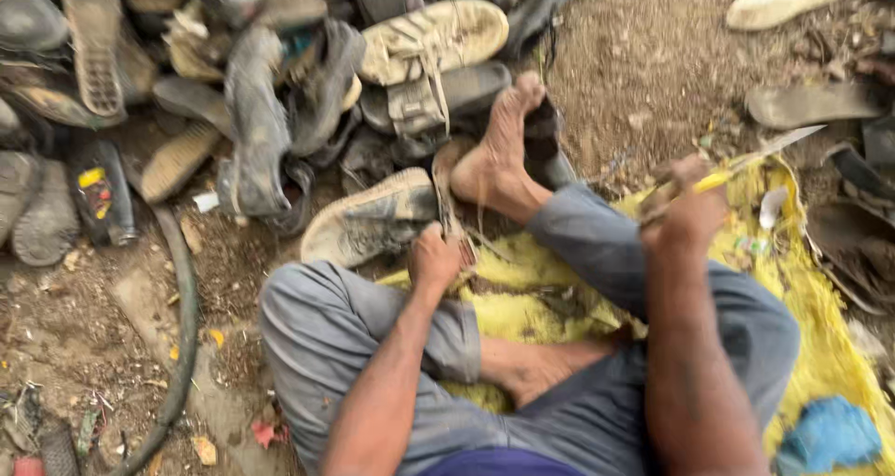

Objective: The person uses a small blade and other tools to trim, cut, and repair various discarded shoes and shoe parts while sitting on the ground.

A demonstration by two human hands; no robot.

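My left hand (435, 259) is closed on the heel of a worn, dirty shoe (373, 220) that lies on its side in front of my knee. Its sole strip (446, 192) runs up toward my bare foot (499, 154), which presses on a dark shoe. My right hand (685, 210) is raised over my right knee and grips a knife with a yellow handle (713, 181); the blade (778, 143) points up and to the right. I sit cross-legged in grey trousers on a yellow sack (820, 317).
A big heap of old shoes and soles (252, 75) fills the top left. A black hose (185, 327) curves over the dirt at the left. Loose soles (806, 103) lie at the top right. A blue cloth (830, 434) sits at the bottom right.
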